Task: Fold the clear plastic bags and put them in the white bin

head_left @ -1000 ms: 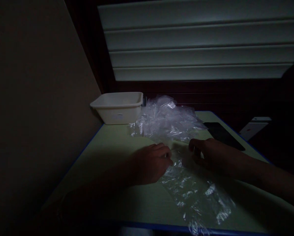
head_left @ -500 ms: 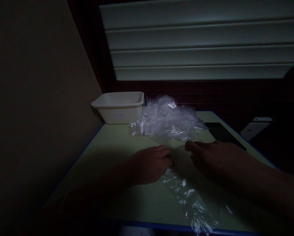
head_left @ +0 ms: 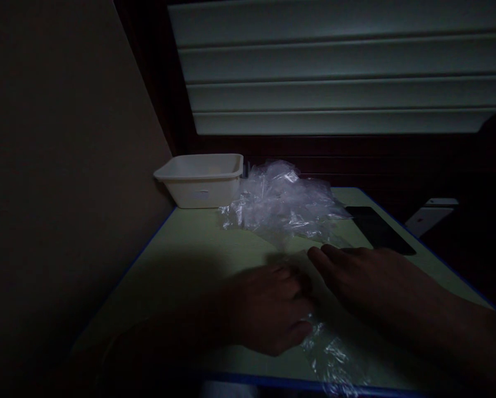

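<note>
A clear plastic bag (head_left: 333,354) lies lengthwise on the pale green table, its crinkled near end reaching the front edge. Over its middle is my left hand (head_left: 273,307), fingers curled against the plastic and thumb low; the dim light and some blur hide the fingertips. My right hand (head_left: 355,271) lies palm down at the bag's far part, with fingers stretched out and pressing on it. Beyond both hands sits a loose heap of clear plastic bags (head_left: 285,199).
A white plastic tub (head_left: 202,190) stands at the back left, against the wall. On the right side of the table (head_left: 198,232) lies a dark flat tablet or phone (head_left: 380,229). A pale device (head_left: 430,216) shows past the right edge. A slatted shutter (head_left: 334,66) rises behind.
My left hand has moved toward me and slightly right along the bag, covering more of it. My right hand has shifted only a little, its fingers lying flatter.
</note>
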Demonstrator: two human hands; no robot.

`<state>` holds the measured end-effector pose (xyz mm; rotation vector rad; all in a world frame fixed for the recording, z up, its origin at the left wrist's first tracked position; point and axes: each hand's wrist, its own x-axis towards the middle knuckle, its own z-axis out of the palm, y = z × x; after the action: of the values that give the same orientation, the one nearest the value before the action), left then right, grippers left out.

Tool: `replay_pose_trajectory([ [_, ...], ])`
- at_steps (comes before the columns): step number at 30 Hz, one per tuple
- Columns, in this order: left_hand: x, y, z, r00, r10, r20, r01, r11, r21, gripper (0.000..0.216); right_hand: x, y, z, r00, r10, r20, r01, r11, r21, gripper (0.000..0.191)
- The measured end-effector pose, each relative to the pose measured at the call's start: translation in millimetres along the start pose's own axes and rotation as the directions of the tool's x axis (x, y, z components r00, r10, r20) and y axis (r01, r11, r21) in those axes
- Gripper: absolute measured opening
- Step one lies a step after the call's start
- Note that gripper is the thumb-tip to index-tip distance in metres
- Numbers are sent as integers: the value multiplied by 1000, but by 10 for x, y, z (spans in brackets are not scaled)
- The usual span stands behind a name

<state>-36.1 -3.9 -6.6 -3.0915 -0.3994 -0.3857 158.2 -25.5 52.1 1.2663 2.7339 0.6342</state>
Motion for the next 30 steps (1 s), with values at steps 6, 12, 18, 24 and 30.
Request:
replay_pose_trajectory([
  [6,34,62,8,998,-39,46,39,999,6,27,-29,-5,21,999,-18,-37,18,1000,-1,30],
  [12,-3,-49,-74,998,38,-54,-40,998,-44,27,-12,-24,-8,1000,-10,-19,10,999,-40,26],
  [18,-93,-199,-249,995,-100,27,102,987,-125,17,-4,-63,-49,998,-47,-35,45,998,-51,25],
  [24,-182,-304,-403,954,-220,203,261,943,-205,8,2,-122,-67,998,-57,-21,56,998,-20,23],
  [30,-212,-358,-455,914,-272,300,360,886,-293,4,31,-152,-72,997,-78,8,78,995,-57,23],
])
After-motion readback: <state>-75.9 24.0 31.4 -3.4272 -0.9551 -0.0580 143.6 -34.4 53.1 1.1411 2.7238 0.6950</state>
